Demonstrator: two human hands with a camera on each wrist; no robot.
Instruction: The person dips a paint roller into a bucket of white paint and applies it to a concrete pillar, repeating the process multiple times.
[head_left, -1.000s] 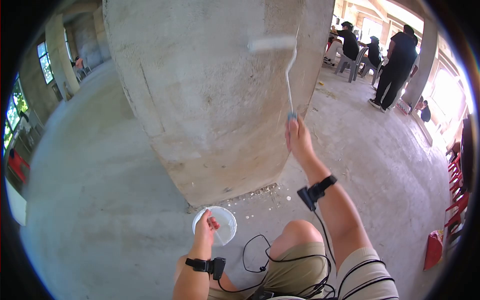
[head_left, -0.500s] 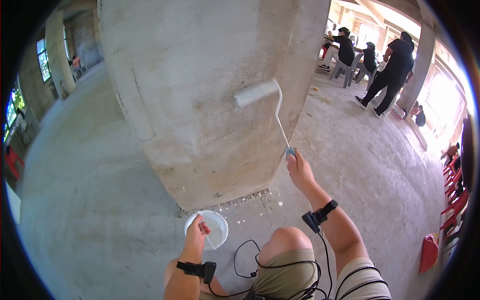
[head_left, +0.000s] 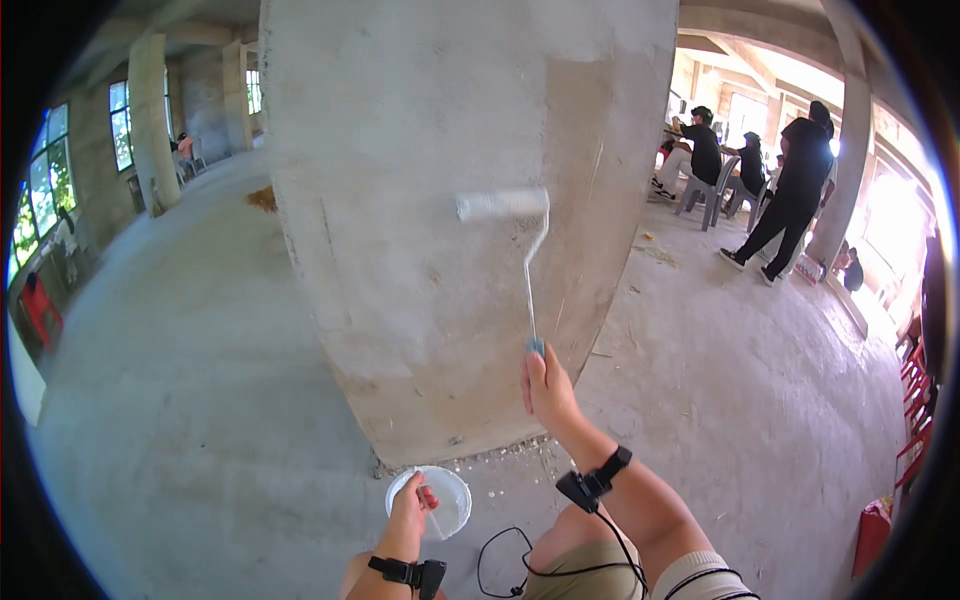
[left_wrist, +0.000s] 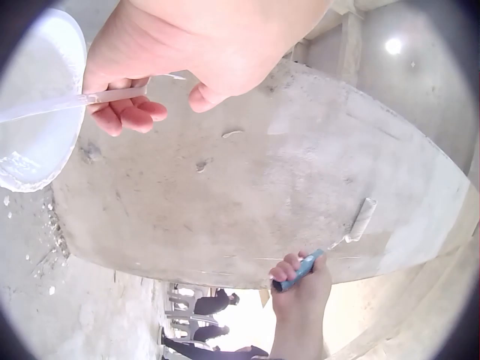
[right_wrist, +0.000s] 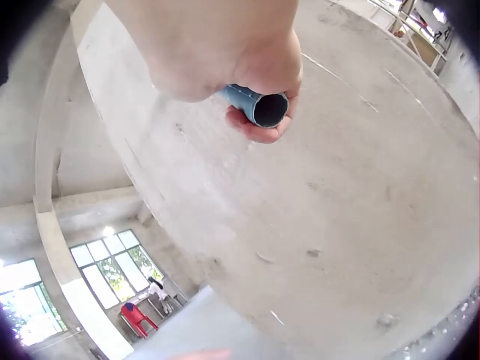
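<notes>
At the pillar [head_left: 400,130], near centre: paint roller [head_left: 503,204], blue grip [head_left: 535,346] held in the right hand [head_left: 549,385]. Near left: bucket [head_left: 457,499], handle [left_wrist: 116,94] hooked by the left hand's [head_left: 408,510] curled fingers. Possible fault: handle slippage, tipping the bucket.

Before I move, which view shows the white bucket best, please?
The head view: the white bucket is fully framed, partly behind the left hand. The left wrist view shows it closer but cut off; the right wrist view, not at all.
</notes>
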